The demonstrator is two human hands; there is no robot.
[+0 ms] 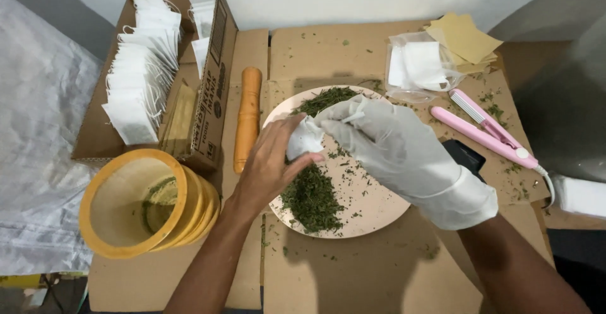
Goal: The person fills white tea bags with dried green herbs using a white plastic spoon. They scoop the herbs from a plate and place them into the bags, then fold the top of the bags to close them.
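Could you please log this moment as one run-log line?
left hand: holds white sachet | right hand: gloved, at sachet | under: plate, dried herbs

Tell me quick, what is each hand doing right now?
Left hand: bare, fingers closed on a small white tea bag above the plate.
Right hand: gloved, fingers pinched at the bag's top; what it holds cannot be told.

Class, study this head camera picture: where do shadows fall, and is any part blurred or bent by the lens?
Head view: light from above and behind throws soft arm shadows on the brown cardboard sheet below the round beige plate; the gloved right hand and bare left hand look sharp; the wide lens bows the edges, stretching the round yellow sieve.
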